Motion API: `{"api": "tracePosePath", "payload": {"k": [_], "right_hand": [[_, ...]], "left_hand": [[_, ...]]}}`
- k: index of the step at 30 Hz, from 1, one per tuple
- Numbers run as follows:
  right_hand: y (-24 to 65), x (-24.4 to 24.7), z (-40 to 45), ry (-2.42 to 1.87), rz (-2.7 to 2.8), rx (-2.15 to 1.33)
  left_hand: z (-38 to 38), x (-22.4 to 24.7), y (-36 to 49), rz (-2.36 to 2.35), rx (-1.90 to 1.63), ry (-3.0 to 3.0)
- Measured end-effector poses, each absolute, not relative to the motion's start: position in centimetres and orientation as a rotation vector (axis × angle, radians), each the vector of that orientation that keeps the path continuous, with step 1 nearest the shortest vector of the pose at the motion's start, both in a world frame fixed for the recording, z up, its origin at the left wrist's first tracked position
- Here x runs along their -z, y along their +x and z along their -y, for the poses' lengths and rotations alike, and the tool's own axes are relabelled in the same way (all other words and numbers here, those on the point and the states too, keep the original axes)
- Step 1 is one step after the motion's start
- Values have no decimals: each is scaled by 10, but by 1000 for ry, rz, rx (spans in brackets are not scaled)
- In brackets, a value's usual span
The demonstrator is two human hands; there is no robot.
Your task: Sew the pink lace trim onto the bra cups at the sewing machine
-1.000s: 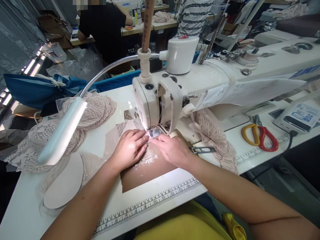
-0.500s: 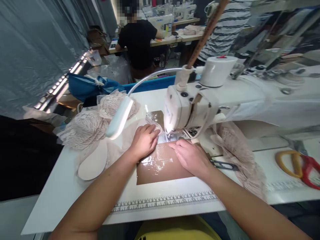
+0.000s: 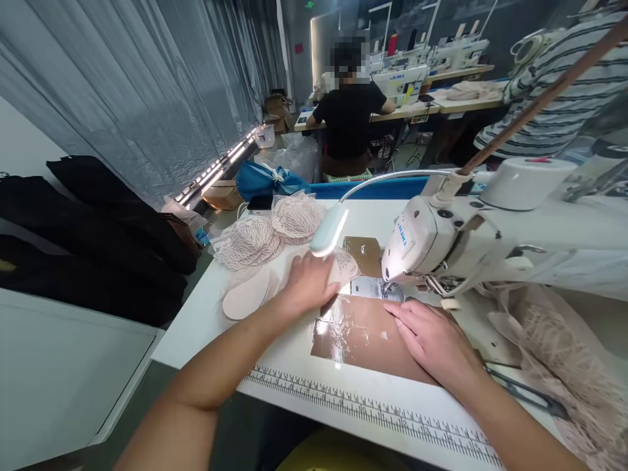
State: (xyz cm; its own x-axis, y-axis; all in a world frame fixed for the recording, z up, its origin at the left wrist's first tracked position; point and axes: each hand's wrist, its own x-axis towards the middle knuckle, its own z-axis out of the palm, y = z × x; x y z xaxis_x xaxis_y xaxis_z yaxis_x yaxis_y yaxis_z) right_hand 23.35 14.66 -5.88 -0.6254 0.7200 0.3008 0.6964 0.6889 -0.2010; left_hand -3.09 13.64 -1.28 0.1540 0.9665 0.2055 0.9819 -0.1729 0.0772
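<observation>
Slightly blurred, my left hand is closed over a beige lace piece, left of the needle of a white sewing machine. Part of the lace shows beside my fingers; the rest is under the hand. My right hand lies palm down with fingers stretched out on a brown board covered with clear tape, just in front of the needle. A pale oval pad with sheer fabric around it rests left of my left hand. Behind it are stacked lace cups.
A lit lamp on a bent metal neck hangs over my left hand. Dark tweezers or snips and more beige lace lie at the right. A ruler strip runs along the table's front edge. A seated person is beyond.
The view has swung left. My left hand has moved left, away from the needle, and the lace has shifted with it. My right hand stays on the brown board.
</observation>
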Motion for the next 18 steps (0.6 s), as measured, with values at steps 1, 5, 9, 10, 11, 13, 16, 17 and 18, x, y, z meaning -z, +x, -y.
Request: {"api": "tracePosePath", "payload": {"k": [1, 5, 9, 10, 11, 13, 16, 17, 18], "right_hand": [[234, 60, -147, -1101, 2543, -87], [236, 61, -147, -1070, 2538, -88], [234, 59, -146, -1078, 2530, -115], [234, 58, -145, -1085, 2523, -126], [233, 57, -145, -1091, 2513, -138], [232, 55, -144, -1105, 2490, -179], [232, 50, -140, -1127, 2377, -306], [233, 48, -139, -1111, 2312, -365], [234, 45, -137, -1071, 2245, -423]], "left_hand": [[-125, 7, -43, 2010, 309, -2277], [-68, 0, -112, 2397, 195, -1707], [-13, 14, -156, 2661, 280, -1624], [-2, 16, -157, 2668, 341, -1674], [7, 15, -152, 2710, 470, -1757], [17, 9, -133, 2879, 887, -2014], [4, -7, -90, 2964, 1435, -2592], [-7, -12, -75, 2888, 1454, -2786], [-20, -14, -60, 2769, 1401, -2974]]}}
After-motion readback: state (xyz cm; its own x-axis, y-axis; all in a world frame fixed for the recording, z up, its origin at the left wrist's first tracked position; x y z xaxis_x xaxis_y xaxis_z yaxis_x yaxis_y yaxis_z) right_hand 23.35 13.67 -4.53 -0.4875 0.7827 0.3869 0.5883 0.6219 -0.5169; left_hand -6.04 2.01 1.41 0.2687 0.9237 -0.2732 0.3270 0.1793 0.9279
